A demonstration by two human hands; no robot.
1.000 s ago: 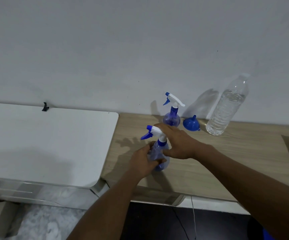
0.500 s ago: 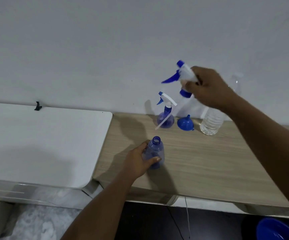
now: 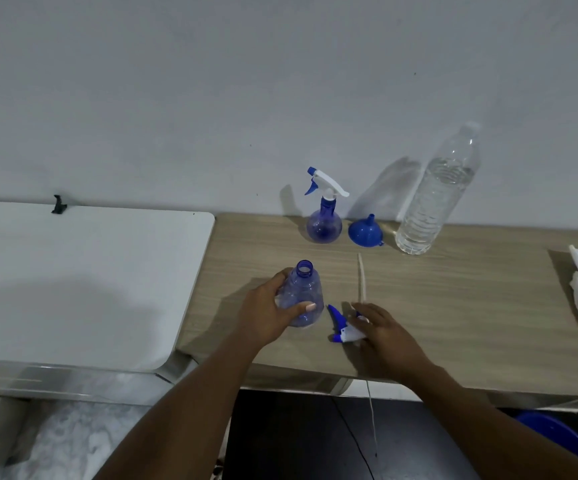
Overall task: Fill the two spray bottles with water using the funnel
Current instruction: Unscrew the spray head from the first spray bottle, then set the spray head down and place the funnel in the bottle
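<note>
Lowered from mid-air, the sprayer [image 3: 344, 330] now lies under the right hand [image 3: 386, 336], its grip impossible to tell, at 3 o'clock of the open bottle [image 3: 302, 294] which the left hand [image 3: 266, 315] grips; capped bottle [image 3: 324, 225], funnel [image 3: 365, 233] and water bottle [image 3: 434, 199] wait at 12 to 1 o'clock, nothing filled yet.

Tabletop [image 3: 471, 306] is lying open right of the tube [image 3: 361, 278]; sprayer [image 3: 324, 216], funnel [image 3: 365, 232] and water bottle [image 3: 433, 202] are crowding the wall [image 3: 176, 98], gaps seemingly narrow.
</note>
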